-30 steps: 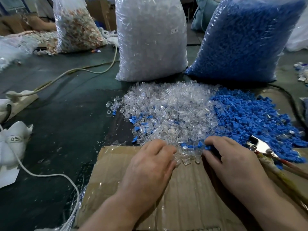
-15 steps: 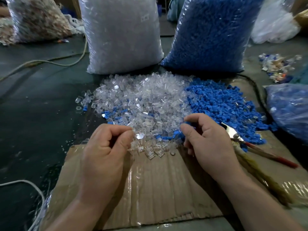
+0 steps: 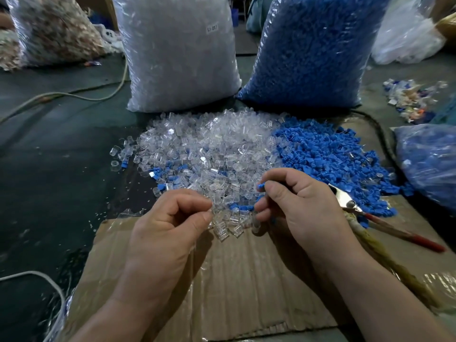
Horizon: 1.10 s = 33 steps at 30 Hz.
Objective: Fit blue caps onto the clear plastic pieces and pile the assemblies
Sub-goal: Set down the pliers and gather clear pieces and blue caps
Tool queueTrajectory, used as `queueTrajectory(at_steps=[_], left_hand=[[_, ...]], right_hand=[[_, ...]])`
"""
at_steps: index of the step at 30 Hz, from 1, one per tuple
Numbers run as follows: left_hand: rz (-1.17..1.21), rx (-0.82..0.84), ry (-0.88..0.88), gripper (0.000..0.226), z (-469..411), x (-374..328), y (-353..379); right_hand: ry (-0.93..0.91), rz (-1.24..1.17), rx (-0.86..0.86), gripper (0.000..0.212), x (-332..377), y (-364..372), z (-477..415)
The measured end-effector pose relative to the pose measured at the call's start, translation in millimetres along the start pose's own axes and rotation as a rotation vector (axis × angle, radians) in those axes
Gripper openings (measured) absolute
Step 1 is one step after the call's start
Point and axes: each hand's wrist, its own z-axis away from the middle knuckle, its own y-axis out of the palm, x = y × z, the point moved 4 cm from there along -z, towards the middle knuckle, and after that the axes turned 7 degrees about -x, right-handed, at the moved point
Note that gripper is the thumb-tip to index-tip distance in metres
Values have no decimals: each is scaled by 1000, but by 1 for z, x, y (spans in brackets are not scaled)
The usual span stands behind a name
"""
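A heap of clear plastic pieces [image 3: 209, 149] lies on the floor ahead, with a heap of blue caps [image 3: 333, 159] touching its right side. My left hand [image 3: 167, 228] is curled at the near edge of the clear heap and pinches a clear piece [image 3: 214, 211] between thumb and forefinger. My right hand [image 3: 298, 206] is curled beside it, pinching a blue cap [image 3: 261, 185] at its fingertips. A few capped assemblies [image 3: 160, 175] lie mixed into the clear heap's left side.
A flattened cardboard sheet [image 3: 234, 280] lies under my forearms. Big sacks of clear pieces [image 3: 177, 53] and blue caps [image 3: 308, 50] stand behind the heaps. Red-handled pliers [image 3: 370, 215] lie right of my right hand. Cables cross the dark floor at left.
Both hands rose off the heap edge and curled, the left now pinching a clear piece and the right a blue cap. The view swung right and closer.
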Motion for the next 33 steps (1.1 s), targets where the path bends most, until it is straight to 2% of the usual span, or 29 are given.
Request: queueTrajectory(at_steps=[4,8,11,13,19,20,23,26,30,33], left_hand=[[14,7,-69,24,0,-4,1],[87,123,-155,20,2,-11,6],[223,173,-210,27,2,-14,13],[272,179,-212,23,-1,-15,17],[242,170,-216,22,-3,-10,27],[207,160,-203,18,-3,-8,26],[143,124,-158,25,-3,0,22],[217,140,-192,3,1,6,23],[250,130,-99,21,3,6,26],[229,119,-87,17,1,8,26]], right_hand=[[-81,148,-2,23,0,1,-1],[-187,245,-50,24,4,3,1],[-232,215,-71,22,10,3,2],[-233,168,-75,21,12,3,3],[-74,-182,-5,13,17,6,9],[-77,-193,15,15,18,7,10],[-82,-130,58,19,17,11,12],[-124,-10,118,19,15,16,18],[-105,-100,179,11,11,21,23],[-157,-70,170,11,11,19,24]])
